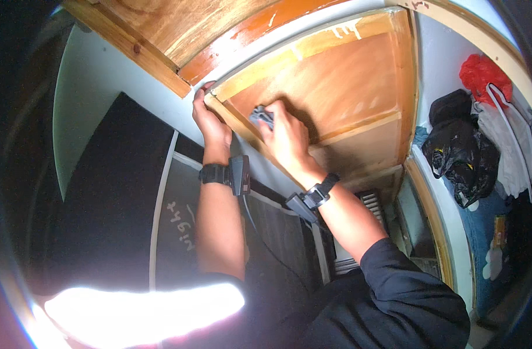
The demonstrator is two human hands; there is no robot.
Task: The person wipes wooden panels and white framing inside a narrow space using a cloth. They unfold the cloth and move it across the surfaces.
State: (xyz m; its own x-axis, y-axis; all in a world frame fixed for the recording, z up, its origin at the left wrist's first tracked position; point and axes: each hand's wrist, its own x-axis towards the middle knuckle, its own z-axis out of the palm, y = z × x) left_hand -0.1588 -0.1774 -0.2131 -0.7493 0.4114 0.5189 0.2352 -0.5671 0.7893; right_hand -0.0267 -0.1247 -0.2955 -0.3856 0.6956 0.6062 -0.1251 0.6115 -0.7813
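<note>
A framed wooden door [330, 75], orange-brown with paler drip marks along its upper rail, stands open in front of me. My left hand [212, 121] is closed around the corner at its free edge, with the fingertips partly hidden behind the wood. Against the inner panel, close to that edge, my right hand [286, 136] presses a bunched grey cloth [261, 116]. The fingers of this hand are wrapped over the cloth and cover part of it.
Above is a wooden frame [155, 64]. Black boards [114, 192] stand at left. Hanging bags, including a black plastic bag [464, 160] and a red one [486, 78], fill the right side. A thin cable [266, 243] runs down from my left wrist device [240, 174].
</note>
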